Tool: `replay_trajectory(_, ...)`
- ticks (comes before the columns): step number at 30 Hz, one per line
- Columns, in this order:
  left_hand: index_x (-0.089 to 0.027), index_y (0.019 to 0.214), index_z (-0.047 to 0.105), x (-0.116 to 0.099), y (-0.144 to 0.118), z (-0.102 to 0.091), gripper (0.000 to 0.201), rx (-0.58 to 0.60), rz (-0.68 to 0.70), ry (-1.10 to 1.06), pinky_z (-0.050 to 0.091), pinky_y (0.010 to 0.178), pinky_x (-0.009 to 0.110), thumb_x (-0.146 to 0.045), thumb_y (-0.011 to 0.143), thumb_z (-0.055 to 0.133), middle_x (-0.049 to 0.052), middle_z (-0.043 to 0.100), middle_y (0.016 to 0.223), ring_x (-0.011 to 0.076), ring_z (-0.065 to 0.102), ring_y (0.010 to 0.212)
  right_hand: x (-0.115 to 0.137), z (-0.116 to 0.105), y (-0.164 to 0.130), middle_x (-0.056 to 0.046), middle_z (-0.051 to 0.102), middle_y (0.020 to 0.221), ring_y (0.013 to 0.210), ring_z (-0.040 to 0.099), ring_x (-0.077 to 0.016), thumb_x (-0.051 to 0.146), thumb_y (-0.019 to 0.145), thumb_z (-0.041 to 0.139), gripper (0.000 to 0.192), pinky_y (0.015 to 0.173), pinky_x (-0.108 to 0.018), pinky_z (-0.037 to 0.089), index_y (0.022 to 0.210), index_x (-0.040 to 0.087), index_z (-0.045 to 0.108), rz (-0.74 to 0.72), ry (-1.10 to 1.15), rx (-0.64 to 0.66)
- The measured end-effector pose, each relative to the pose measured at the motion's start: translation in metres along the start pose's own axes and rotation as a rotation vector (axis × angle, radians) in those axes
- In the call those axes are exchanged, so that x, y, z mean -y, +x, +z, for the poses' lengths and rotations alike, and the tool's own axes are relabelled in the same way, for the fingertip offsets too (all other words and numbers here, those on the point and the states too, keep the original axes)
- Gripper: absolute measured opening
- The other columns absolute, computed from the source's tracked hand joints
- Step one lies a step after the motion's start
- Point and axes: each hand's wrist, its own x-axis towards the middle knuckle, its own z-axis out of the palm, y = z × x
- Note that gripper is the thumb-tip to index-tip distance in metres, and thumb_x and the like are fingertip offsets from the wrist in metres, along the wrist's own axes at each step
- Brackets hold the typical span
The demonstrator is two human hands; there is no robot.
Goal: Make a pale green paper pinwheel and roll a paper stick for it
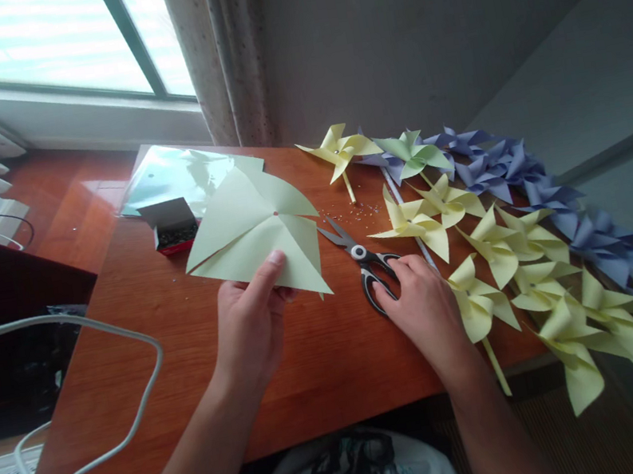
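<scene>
My left hand [249,309] pinches a pale green square of paper [253,199] by its near edge, thumb on top. Slits run from the sheet's corners toward a small hole in the middle. On the desk, my right hand [421,300] has its fingers closed on the black-and-grey handles of a pair of scissors [357,250], whose blades point away and stand slightly apart. Just right of that hand lies a yellow paper pinwheel [478,299] on a stick. Paper scraps [358,214] are scattered beyond the blades.
More yellow pinwheels [496,243], a green one [410,152] and blue ones [601,238] cover the desk's right side. A small open box [175,232] of tiny dark pieces sits by plastic-wrapped paper [178,171]. A white cable [145,338] loops over the left edge of the wooden desk [315,375].
</scene>
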Motion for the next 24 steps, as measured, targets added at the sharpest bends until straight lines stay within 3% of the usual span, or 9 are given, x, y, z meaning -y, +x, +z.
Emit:
replay_trajectory(7,-0.019,0.084,0.072,0.0,0.001,-0.001,0.017,-0.002,-0.016,0.039,0.045,0.053,0.022,-0.025,0.073,0.083,0.003,0.069,0.087,0.0136,0.059,0.066,-0.002,0.006,-0.001,-0.015,0.069,0.112,0.106,0.064,-0.0325,0.032,0.092,0.061,0.034,0.092,-0.043,0.052,0.12,0.014,0.066,0.001,0.062,-0.069)
replay_trajectory(10,-0.017,0.091,0.073,0.002,0.001,-0.003,0.022,0.01,-0.022,0.046,0.045,0.053,0.021,-0.026,0.073,0.083,0.003,0.07,0.087,0.0128,0.06,0.066,0.0,0.006,-0.005,-0.016,0.068,0.119,0.113,0.062,-0.0321,0.033,0.094,0.057,0.033,0.099,-0.045,0.05,0.121,0.016,0.065,-0.01,0.249,-0.207)
replay_trajectory(12,-0.016,0.094,0.072,0.003,0.001,-0.003,0.025,0.03,-0.026,0.05,0.046,0.053,0.021,-0.026,0.073,0.083,0.002,0.07,0.087,0.012,0.06,0.065,0.005,0.004,-0.008,-0.015,0.069,0.12,0.113,0.064,-0.0297,0.036,0.095,0.056,0.032,0.101,-0.044,0.05,0.12,0.018,0.066,-0.004,0.502,-0.227)
replay_trajectory(14,-0.016,0.096,0.073,0.003,0.0,-0.002,0.026,0.062,-0.045,0.049,0.046,0.053,0.021,-0.026,0.074,0.082,0.002,0.071,0.088,0.0117,0.061,0.065,0.012,0.002,-0.011,-0.013,0.073,0.115,0.106,0.068,-0.027,0.043,0.094,0.059,0.035,0.097,-0.042,0.054,0.119,0.02,0.065,0.041,0.885,-0.077)
replay_trajectory(16,-0.017,0.1,0.073,0.003,-0.002,-0.001,0.028,0.1,-0.078,0.048,0.048,0.054,0.021,-0.026,0.075,0.082,0.003,0.073,0.092,0.0133,0.064,0.069,0.02,0.001,-0.012,-0.012,0.076,0.108,0.099,0.072,-0.0259,0.052,0.094,0.057,0.041,0.09,-0.041,0.058,0.119,0.02,0.065,0.107,1.296,0.202)
replay_trajectory(19,-0.018,0.106,0.074,0.001,-0.006,0.002,0.033,0.179,-0.131,0.07,0.055,0.063,0.026,-0.028,0.075,0.082,0.006,0.076,0.098,0.0199,0.071,0.08,0.031,0.001,-0.009,-0.013,0.077,0.102,0.093,0.074,-0.0275,0.064,0.093,0.052,0.052,0.082,-0.04,0.06,0.115,0.02,0.067,0.166,1.651,0.485)
replay_trajectory(21,-0.018,0.108,0.074,0.0,-0.01,0.001,0.035,0.229,-0.157,0.108,0.058,0.073,0.03,-0.029,0.075,0.082,0.008,0.077,0.098,0.0243,0.073,0.088,0.036,0.0,-0.003,-0.013,0.077,0.098,0.09,0.074,-0.0288,0.068,0.089,0.054,0.054,0.075,-0.04,0.061,0.111,0.021,0.069,0.17,1.731,0.493)
replay_trajectory(24,-0.018,0.105,0.075,-0.001,-0.017,-0.007,0.032,0.272,-0.168,0.204,0.057,0.086,0.035,-0.029,0.076,0.083,0.009,0.078,0.1,0.0266,0.072,0.097,0.039,0.001,0.005,-0.01,0.076,0.097,0.086,0.073,-0.0268,0.061,0.088,0.06,0.044,0.068,-0.038,0.06,0.11,0.023,0.066,0.162,1.803,0.357)
